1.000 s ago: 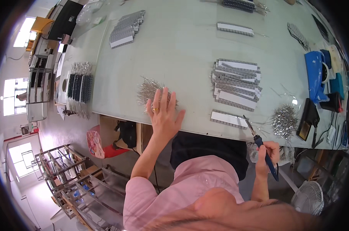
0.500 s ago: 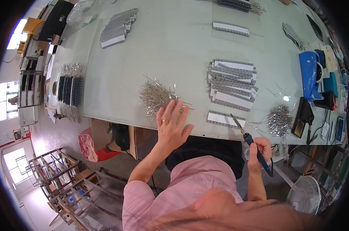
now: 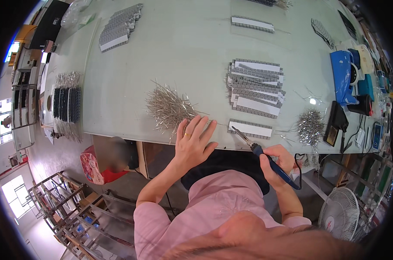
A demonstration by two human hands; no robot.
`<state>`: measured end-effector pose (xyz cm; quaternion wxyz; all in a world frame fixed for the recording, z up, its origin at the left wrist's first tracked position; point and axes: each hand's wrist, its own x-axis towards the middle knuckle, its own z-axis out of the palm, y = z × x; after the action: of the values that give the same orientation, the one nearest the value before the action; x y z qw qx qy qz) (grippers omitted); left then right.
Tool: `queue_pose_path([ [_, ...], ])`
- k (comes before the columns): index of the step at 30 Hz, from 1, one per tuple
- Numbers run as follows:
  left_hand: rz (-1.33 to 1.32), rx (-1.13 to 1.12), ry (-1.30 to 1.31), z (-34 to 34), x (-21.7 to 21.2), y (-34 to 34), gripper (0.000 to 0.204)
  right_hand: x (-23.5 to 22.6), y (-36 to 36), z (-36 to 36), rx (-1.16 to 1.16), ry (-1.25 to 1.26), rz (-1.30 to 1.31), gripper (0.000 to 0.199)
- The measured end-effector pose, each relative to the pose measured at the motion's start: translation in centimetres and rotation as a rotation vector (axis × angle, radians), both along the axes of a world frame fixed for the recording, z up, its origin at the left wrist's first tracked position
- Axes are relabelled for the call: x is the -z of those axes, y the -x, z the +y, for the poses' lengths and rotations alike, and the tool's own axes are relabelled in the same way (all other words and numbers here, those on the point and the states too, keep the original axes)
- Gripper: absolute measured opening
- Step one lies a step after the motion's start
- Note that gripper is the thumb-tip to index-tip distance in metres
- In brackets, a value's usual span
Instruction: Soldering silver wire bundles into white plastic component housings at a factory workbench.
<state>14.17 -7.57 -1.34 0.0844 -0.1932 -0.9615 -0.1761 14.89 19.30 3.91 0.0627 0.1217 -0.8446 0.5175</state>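
My right hand [image 3: 279, 162] is closed around the blue handle of a soldering iron [image 3: 276, 170]. The iron's tip lies over the left part of a grey segmented strip with a white face [image 3: 250, 129], close to the table's front edge. My left hand [image 3: 193, 141] has its fingers stretched and spread, with the fingertips at the near right edge of a heap of thin silvery wire-leaded pieces [image 3: 168, 106]. Between these fingertips and the strip's left end runs a fine wire; whether the fingers touch it I cannot tell. More wires stick out from the strip's right end.
Grey strips lie stacked [image 3: 257, 89] beyond the single strip, with another group [image 3: 120, 27] at the far left. A second wire heap [image 3: 310, 126] sits at right, near a black tray [image 3: 333, 123] and a blue container [image 3: 341, 78]. A fan [image 3: 338, 212] stands below right.
The soldering iron has moved left along the strip, from its right part to its left part. My left hand stays beside the wire heap. The whole view has shifted slightly.
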Motion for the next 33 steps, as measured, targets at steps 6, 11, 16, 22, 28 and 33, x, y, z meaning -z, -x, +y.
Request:
queue_pose_path([
  [6, 0.019, 0.0, 0.003, 0.3, 0.3, 0.0, 0.057, -0.7, 0.7, -1.0, -0.021, -0.047, -0.014, 0.013],
  [11, 0.025, 0.008, 0.005, 0.3, 0.4, 0.0, 0.058, -1.0, 0.8, -1.6, -0.023, -0.06, -0.053, 0.011],
  [16, 0.032, 0.017, 0.003, 0.2, 0.6, 0.1, 0.06, -1.1, 1.4, -2.0, -0.045, -0.08, -0.03, 0.01],
  [22, 0.045, 0.019, -0.001, 0.2, 0.7, 0.2, 0.06, -0.8, 1.5, -2.2, -0.048, -0.092, -0.014, 0.01],
  [28, 0.052, 0.017, 0.004, 0.1, 0.4, 0.3, 0.062, -1.2, 1.8, -2.9, -0.099, -0.168, 0.098, 0.019],
  [33, 0.02, -0.032, -0.061, -0.2, 0.2, -0.2, 0.075, 0.3, 1.5, -1.8, -0.023, -0.006, -0.075, 0.018],
])
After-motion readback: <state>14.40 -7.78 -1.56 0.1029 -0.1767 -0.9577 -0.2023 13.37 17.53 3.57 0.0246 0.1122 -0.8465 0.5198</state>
